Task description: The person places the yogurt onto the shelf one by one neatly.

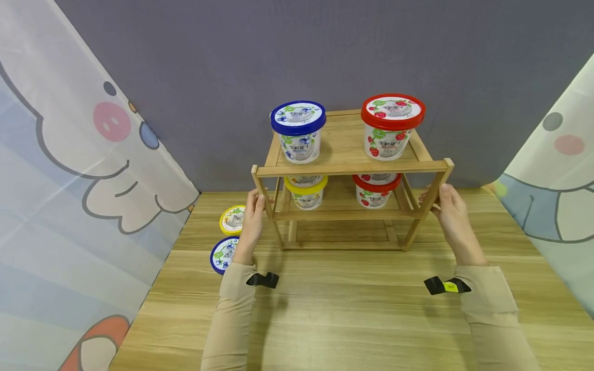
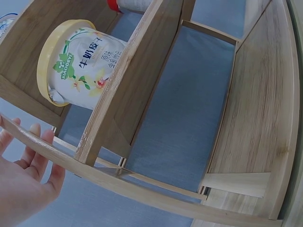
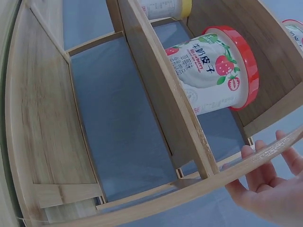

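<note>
A three-tier wooden shelf stands on the table in the head view. My left hand grips its left front post, fingers curling behind the wood in the left wrist view. On the opposite side my right hand holds the right front post, its fingers bent round it. The top tier bears a blue-lidded tub at left and a red-lidded tub at right. Below them, on the middle tier, sit a yellow-lidded tub and another red-lidded tub.
Left of the shelf, a yellow-lidded tub and a blue-lidded tub are on the table, partly covered by my left hand and forearm. A grey wall rises behind. Cartoon-printed curtains hang at both sides.
</note>
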A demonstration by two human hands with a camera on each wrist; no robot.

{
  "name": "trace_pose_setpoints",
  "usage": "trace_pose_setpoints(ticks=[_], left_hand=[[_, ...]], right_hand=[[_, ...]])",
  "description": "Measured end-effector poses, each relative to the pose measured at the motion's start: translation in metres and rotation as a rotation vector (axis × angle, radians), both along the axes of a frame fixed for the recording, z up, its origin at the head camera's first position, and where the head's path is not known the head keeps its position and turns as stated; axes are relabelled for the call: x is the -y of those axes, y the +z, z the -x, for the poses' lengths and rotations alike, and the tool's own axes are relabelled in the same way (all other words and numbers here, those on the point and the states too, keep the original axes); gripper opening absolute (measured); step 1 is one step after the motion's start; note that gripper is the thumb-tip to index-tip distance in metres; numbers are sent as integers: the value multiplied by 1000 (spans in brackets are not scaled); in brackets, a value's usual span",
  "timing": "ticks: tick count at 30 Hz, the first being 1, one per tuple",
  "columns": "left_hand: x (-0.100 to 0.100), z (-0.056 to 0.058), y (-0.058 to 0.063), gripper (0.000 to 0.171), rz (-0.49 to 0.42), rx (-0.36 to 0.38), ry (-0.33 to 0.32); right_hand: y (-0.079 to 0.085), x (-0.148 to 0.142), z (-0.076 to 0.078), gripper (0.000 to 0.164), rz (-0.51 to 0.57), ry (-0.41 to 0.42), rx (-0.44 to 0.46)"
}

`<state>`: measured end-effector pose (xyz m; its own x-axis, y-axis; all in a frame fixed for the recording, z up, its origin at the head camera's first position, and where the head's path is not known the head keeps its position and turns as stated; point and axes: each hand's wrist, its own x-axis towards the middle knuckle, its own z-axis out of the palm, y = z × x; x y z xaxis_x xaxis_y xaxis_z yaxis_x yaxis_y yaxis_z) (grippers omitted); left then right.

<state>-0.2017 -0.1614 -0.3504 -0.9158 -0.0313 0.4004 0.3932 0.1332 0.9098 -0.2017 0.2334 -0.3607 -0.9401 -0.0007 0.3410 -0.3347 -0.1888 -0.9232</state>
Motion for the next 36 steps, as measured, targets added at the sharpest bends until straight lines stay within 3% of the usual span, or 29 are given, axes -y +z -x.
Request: trace_pose_setpoints(ticks=[10, 14, 23, 29, 36], left_hand=[[6, 11, -15, 30, -18, -1, 19], [6, 10, -15, 33, -32, -7, 39], [9, 2, -11, 39, -13, 54, 63], [13, -8, -7, 43, 103, 126, 117], [21, -18, 1, 38, 188, 109, 116]], right_hand=[[1, 1, 2, 32, -113, -51, -11], [1, 2, 3, 34, -130, -64, -20], [-1, 3, 4, 35, -133, -80, -23], [-2, 3, 5, 34, -134, -86, -23], [-3, 3, 5, 32, -124, -83, -29]])
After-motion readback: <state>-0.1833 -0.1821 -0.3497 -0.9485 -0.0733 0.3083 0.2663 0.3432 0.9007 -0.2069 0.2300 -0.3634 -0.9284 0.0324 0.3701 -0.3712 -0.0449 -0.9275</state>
